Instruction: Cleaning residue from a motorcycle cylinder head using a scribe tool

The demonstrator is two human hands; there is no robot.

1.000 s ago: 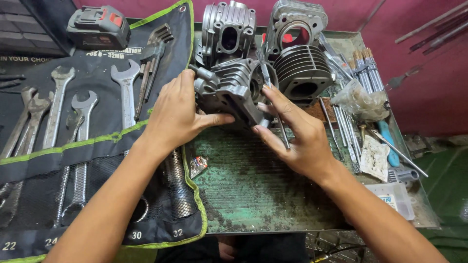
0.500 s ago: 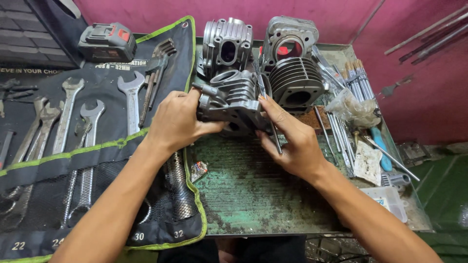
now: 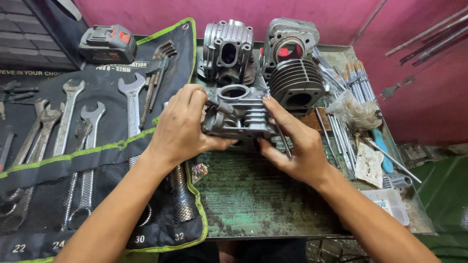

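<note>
Nearest, a black tool roll with green edging lies open on the counter, its pockets holding spanners by size for easy picking. Just above the counter's middle, the left hand and right hand have their fingers closed around a grey finned cylinder head, steadying it from both sides. Behind stand two more castings and a finned cylinder.

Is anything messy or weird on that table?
Nothing looks broken. Both hands, the left hand and right hand, hold a grey engine part above the green table, whose paint is worn and grimy. At the right edge, a stained scrap of paper lies among loose metal rods. The spanners sit neatly in their roll.
</note>
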